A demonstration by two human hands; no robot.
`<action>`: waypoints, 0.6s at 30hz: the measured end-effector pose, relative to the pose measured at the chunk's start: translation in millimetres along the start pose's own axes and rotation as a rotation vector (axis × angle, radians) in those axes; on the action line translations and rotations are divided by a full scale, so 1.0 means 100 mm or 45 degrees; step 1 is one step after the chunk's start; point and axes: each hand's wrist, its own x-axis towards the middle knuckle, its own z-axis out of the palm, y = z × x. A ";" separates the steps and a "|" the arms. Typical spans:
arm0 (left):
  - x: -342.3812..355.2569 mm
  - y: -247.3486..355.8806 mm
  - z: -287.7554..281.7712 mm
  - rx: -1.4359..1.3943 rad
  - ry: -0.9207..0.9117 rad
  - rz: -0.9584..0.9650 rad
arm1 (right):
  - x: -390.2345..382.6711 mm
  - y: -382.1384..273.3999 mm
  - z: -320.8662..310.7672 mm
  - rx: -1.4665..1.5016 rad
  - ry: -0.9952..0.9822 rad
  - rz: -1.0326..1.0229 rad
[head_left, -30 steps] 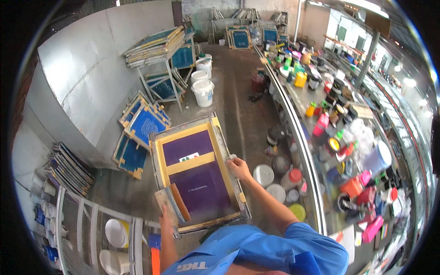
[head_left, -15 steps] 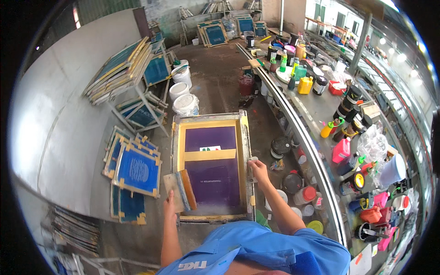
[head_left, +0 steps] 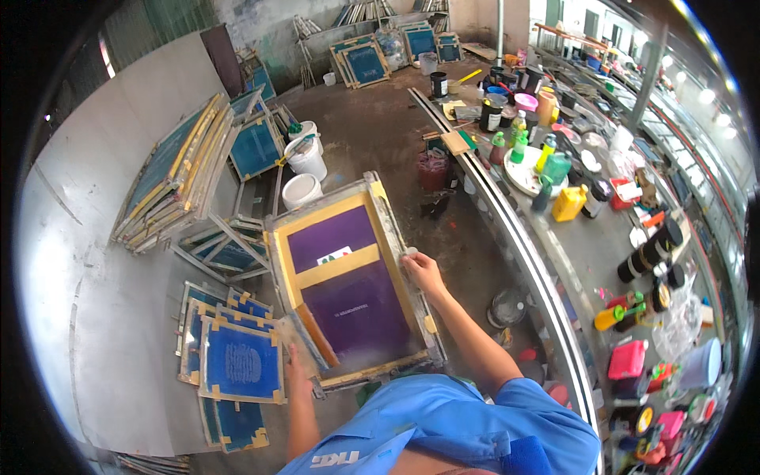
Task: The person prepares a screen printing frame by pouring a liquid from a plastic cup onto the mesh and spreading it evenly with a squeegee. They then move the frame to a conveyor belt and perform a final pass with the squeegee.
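Observation:
A screen-printing frame (head_left: 393, 226) with purple mesh and yellowish tape is in front of my body, tilted to the left. My right hand (head_left: 424, 274) is closed at its right rim; a small pale tip shows by the fingers. My left hand (head_left: 298, 370) is closed at the lower left corner, around the pale side of a squeegee (head_left: 315, 332). The squeegee's brown strip lies along the frame's inner left edge. Some of the left fingers are hidden. Across the mesh runs a tape band (head_left: 339, 267), with a small white patch (head_left: 333, 255) above it.
Stacked screens (head_left: 178, 170) lie on a rack at left, and blue screens (head_left: 241, 352) lean below. White buckets (head_left: 307, 158) stand beyond the frame. Along the right runs a pale rail (head_left: 522, 237) beside a table crowded with bottles, including a yellow jug (head_left: 569, 203), and ink tubs.
The frame has turned counterclockwise and shifted left, its far end now overlapping the nearest buckets. The squeegee has come closer against the frame's left inner edge. Both hands keep their holds.

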 end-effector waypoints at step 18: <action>3.92 1.80 2.48 -0.091 -0.044 0.101 | 4.84 -0.42 1.21 -0.098 -0.141 0.071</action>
